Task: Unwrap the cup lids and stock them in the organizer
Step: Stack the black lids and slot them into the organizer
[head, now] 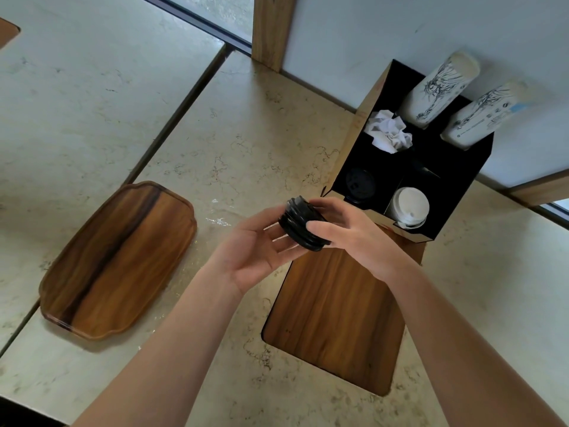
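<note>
A short stack of black cup lids (297, 221) is held just in front of the black organizer (455, 186). My right hand (354, 232) grips the stack from the right, thumb and fingers curled round its rim. My left hand (255, 251) lies palm up under it, fingers straight against the stack's lower side. In the organizer's front left compartment sit black lids (359, 184); the front right one holds white lids (411, 206). A faint clear plastic wrap (215, 221) lies on the counter left of my hands.
Two stacks of printed paper cups (437, 87) (483, 114) lean in the organizer's back compartments, with crumpled white paper (389, 131) beside them. The organizer stands on a wooden board (335, 315). A wooden tray (117, 260) lies at the left on the marble counter (246, 143).
</note>
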